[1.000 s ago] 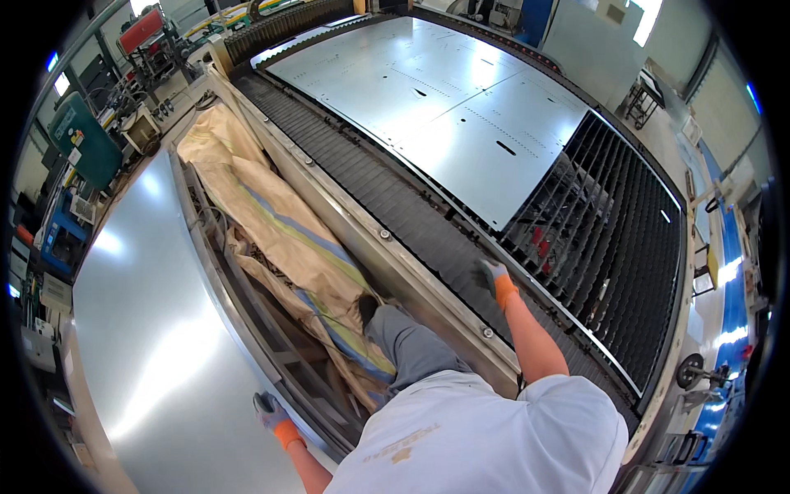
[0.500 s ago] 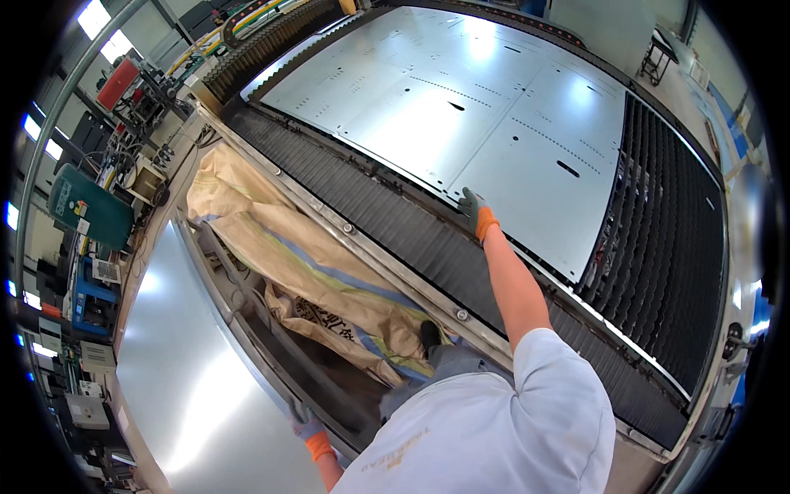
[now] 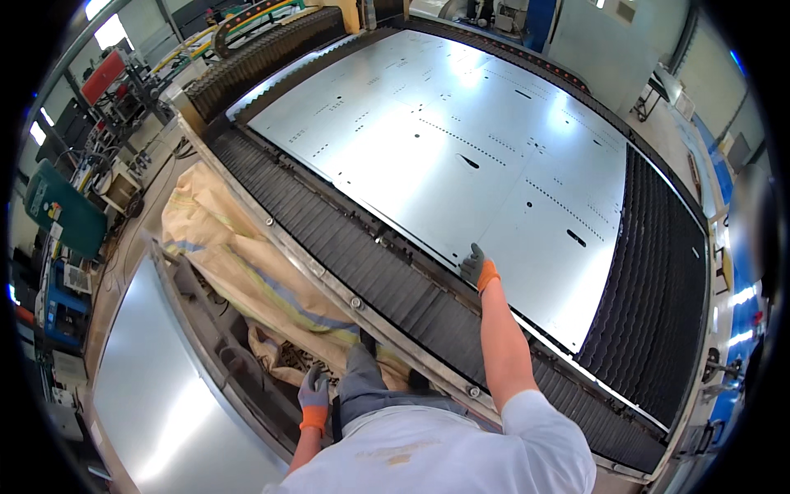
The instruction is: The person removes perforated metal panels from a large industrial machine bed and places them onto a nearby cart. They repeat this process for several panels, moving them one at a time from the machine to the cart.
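Pleated strip (image 3: 321, 222): landmark; a dark, ribbed band running from upper left to lower right, between the person and the sheet.
Perforated sheet (image 3: 378, 173): flat, just beyond the strip; its long axis appears to run parallel with it.
Right hand (image 3: 475, 265): the nearer of the two, reaching across the strip to the sheet's near long edge, close to a thin cross seam; most of the sheet lies ahead and to the left of the fingers.
Right fingers: partly extended toward the far side; the thumb's side is unclear, so whether they pinch the edge or only rest there cannot be told.
Left hand (image 3: 313, 391): on the near side of the strip, well apart from the sheet, beside the trouser leg (image 3: 360, 383); fingers loosely extended, nothing seen in them.
Slatted bed (image 3: 650, 280): beyond the strip's right-hand part, bare of sheet.
Change, right: above the strip one second ago, now at the sheet's edge.
Change, left: at the rim of the plain sheet (image 3: 156, 362), near side of the strip, half a second ago; now clear of it.
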Motion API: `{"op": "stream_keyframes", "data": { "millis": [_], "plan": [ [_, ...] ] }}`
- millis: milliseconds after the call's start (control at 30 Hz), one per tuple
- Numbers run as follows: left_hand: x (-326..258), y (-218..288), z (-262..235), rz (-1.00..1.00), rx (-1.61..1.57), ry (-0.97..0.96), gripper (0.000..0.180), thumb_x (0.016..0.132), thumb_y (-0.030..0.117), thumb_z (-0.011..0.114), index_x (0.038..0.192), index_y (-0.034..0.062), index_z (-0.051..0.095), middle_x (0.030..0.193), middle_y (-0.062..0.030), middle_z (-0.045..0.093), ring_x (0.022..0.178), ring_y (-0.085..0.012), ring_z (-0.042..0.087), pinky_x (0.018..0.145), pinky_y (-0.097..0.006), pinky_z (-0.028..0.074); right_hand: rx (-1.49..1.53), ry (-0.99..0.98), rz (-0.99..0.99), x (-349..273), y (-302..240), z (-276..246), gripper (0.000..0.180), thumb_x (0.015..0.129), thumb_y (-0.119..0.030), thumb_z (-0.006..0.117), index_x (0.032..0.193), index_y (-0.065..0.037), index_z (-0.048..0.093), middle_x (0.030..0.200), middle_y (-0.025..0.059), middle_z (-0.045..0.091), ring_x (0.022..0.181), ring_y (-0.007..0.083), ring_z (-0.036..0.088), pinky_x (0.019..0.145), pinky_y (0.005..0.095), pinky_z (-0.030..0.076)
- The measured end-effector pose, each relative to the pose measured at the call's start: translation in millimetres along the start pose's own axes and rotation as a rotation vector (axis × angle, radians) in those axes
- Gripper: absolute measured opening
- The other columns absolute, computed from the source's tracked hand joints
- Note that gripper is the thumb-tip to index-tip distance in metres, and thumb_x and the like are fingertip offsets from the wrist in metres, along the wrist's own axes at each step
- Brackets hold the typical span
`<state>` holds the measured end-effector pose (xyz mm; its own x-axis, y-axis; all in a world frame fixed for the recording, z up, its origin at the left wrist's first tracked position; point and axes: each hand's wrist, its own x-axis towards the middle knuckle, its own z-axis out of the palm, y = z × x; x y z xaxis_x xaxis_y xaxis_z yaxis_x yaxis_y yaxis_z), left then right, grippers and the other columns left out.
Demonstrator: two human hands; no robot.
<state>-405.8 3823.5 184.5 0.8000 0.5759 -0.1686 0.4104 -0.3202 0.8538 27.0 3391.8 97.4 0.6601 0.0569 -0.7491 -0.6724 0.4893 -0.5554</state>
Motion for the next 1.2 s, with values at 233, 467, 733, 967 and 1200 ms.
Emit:
{"op": "stream_keyframes", "data": {
  "millis": [233,467,733,967,1200],
  "plan": [
    [272,79,162,0.091,-0.392,-0.538,0.034,0.09,0.013,0.064,0.121,-0.0021,0.063,0.115,-0.0104,0.068,0.103,-0.019,0.063,0.093,-0.031,0.049,0.31,-0.064,0.0,38,6,-28,0.043,0.086,-0.052,0.067,0.074,-0.014,0.05,0.058,0.0039,0.042,0.052,0.0227,0.041,0.053,0.0388,0.038],
    [423,156,291,-0.806,-0.882,-0.801,0.054,0.095,0.042,0.058,0.136,0.0072,0.048,0.129,-0.0104,0.057,0.112,-0.0267,0.056,0.096,-0.043,0.047,0.295,0.454,-0.029,-1,-5,52,0.04,0.085,-0.05,0.07,0.075,-0.015,0.054,0.055,0.0007,0.04,0.048,0.0201,0.038,0.047,0.0334,0.036],
    [453,227,311,-0.846,-1.033,-0.876,0.054,0.093,0.051,0.057,0.13,0.0122,0.053,0.132,-0.0079,0.055,0.118,-0.0283,0.053,0.101,-0.046,0.044,-0.136,0.35,-0.213,-44,-53,80,0.045,0.085,-0.043,0.073,0.11,-0.007,0.065,0.071,-0.0013,0.053,0.058,0.0118,0.048,0.05,0.0286,0.038],
    [424,292,323,-0.369,-1.018,-1.154,0.034,0.094,0.027,0.062,0.123,0.0086,0.057,0.123,-0.0056,0.061,0.116,-0.0234,0.055,0.1,-0.046,0.045,0.035,0.294,-0.486,-91,-113,50,0.073,0.075,-0.039,0.081,0.133,-0.003,0.054,0.113,0.0089,0.063,0.096,0.0229,0.06,0.075,0.04,0.048],
    [265,348,327,-0.346,-1.119,-1.14,0.037,0.093,0.019,0.064,0.126,0.0068,0.055,0.123,-0.0101,0.061,0.114,-0.0262,0.059,0.101,-0.044,0.05,-0.016,0.136,-0.682,-253,-203,-11,0.032,0.088,-0.021,0.069,0.11,0.003,0.068,0.095,0.0067,0.067,0.076,0.0147,0.067,0.064,0.0279,0.054]
  ]
}}
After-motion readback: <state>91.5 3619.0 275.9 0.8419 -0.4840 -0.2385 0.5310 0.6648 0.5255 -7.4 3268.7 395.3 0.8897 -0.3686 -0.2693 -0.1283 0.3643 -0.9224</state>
